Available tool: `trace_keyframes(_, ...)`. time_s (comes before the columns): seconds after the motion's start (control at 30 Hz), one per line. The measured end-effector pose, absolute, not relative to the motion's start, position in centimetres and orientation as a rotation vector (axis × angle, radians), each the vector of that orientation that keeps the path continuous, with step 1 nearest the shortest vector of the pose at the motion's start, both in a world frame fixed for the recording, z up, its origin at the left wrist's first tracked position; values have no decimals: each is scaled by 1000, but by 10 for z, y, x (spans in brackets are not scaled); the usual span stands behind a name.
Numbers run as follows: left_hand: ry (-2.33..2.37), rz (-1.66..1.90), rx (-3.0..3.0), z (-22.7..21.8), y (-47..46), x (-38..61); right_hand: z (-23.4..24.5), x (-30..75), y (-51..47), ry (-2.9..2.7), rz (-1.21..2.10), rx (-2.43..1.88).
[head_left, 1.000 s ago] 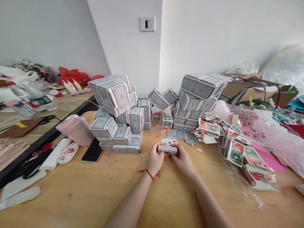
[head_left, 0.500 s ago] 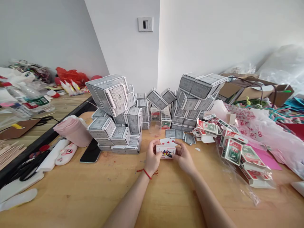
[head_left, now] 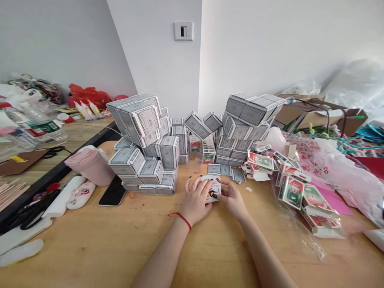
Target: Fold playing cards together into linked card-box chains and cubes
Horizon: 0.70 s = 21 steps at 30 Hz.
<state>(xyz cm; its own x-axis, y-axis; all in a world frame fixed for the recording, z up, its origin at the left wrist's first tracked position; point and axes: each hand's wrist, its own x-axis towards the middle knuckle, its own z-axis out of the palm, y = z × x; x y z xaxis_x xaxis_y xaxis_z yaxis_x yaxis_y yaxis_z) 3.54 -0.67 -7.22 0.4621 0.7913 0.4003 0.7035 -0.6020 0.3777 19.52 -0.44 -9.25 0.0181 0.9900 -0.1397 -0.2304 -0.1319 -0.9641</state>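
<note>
Both my hands meet at the middle of the wooden table (head_left: 99,244) around a deck of playing cards (head_left: 213,191) whose top card shows a colourful joker. My left hand (head_left: 195,200) lies over the left part of the deck with its fingers curled across it. My right hand (head_left: 232,199) grips the deck's right end with fingers wrapped round it. A red string is tied at my left wrist. Just behind the hands lie a few loose grey-backed cards (head_left: 228,171).
Stacks of grey patterned card boxes (head_left: 144,136) rise behind the hands, with another stack (head_left: 249,120) to the right. Flat red-and-green cartons (head_left: 292,184) and plastic bags lie at right. A pink cup (head_left: 90,164), a phone (head_left: 114,192) and scissors (head_left: 27,214) lie at left.
The deck has come down from a tilted, raised hold to lie lower near the table. My left hand has slid over its top, covering more of it.
</note>
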Motion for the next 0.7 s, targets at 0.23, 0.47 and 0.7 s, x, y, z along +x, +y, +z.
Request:
trace_keyframes(0.23,1383,878,2421,-87,2,31,-90,191,-4,-986,1339,-1117)
trace_keyframes(0.47,1853,981,2248,-95,11,22,-95,191,-1,-910,1257,-1201)
trace_keyframes(0.7,2059,928,2269,-98,13,21,-104,194,1,-979,1140,-1224)
